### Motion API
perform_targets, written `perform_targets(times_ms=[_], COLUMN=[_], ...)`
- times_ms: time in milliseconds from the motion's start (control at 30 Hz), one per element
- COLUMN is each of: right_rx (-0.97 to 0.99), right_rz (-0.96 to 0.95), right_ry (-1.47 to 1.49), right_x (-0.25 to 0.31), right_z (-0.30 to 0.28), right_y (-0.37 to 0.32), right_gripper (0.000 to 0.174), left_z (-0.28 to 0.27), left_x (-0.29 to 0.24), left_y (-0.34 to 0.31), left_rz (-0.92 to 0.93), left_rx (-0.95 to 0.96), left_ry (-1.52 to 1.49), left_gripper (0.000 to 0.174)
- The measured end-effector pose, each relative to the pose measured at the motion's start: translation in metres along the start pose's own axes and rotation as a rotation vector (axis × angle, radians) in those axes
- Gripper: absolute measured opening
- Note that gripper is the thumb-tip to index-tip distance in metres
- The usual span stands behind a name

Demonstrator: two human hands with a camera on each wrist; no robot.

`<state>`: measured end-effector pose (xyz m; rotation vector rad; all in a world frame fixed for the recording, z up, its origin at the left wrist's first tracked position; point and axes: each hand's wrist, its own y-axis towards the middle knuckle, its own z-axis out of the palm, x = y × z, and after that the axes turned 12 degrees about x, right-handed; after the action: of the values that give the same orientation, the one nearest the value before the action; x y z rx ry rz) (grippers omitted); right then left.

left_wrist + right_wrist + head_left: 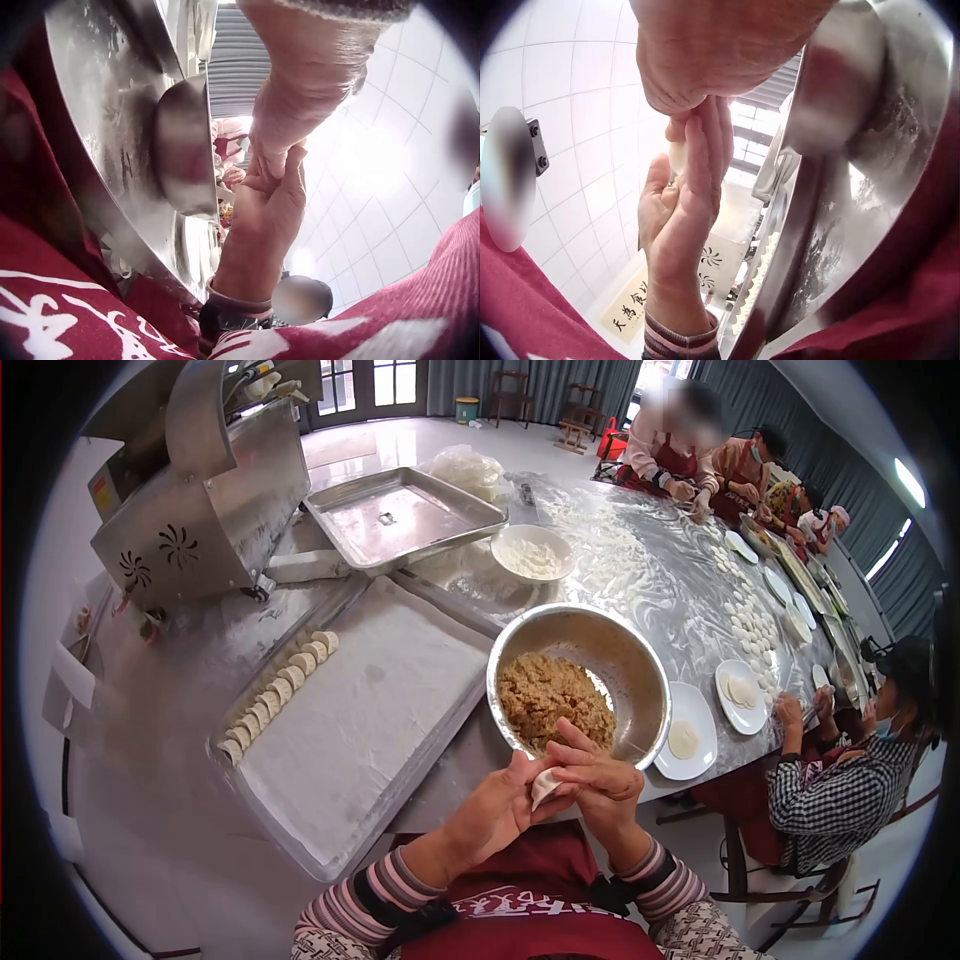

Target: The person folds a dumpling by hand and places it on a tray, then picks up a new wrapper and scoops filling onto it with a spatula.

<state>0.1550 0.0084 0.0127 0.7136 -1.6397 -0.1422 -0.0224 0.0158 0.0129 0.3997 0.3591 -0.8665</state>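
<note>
The dumpling (545,788) sits low in the centre of the head view, caught between both hands. Its pale edge faces lower left, and its long axis seems to run roughly up and down the frame. The left hand (497,807) cups it from the left, fingers curled round it. The right hand (603,780) closes from the right, fingers pressed together and pinching the dough (in the right wrist view the dumpling (678,155) is only a white sliver). Neither hand is nearer; both touch it. Just above stands the metal bowl (640,660) of filling (550,695). The tray (380,750), holding a row of finished dumplings (280,685), lies to the left.
</note>
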Motion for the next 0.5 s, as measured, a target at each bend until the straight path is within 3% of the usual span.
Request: perform_targets(times_ms=[100,167,300,367,500], right_rx=[0.009,0.009,0.057,0.188,0.249], right_rz=[-0.018,-0.015,0.019,0.014,-0.034], right_ry=[-0.056,-0.102,-0.133,-0.246,-0.221], right_x=[0.0,0.003,0.017,0.021,0.013], right_z=[0.0,0.001,0.0,-0.004,-0.007], right_y=[-0.002,0.0,0.013,0.017,0.017], right_gripper=[0.027,0.025,0.024,0.024,0.024], left_z=[0.005,0.01,0.0,-0.005,0.0], left_x=[-0.002,-0.004,-0.004,-0.004,-0.004], left_y=[0.001,0.002,-0.002,-0.003,-0.002], left_rz=[-0.011,-0.054,-0.059,-0.057,-0.047], left_rx=[-0.004,-0.089,-0.044,0.044,0.016], left_ry=[-0.014,0.105,0.088,0.099,0.101], left_gripper=[0.057,0.076,0.072,0.067,0.063])
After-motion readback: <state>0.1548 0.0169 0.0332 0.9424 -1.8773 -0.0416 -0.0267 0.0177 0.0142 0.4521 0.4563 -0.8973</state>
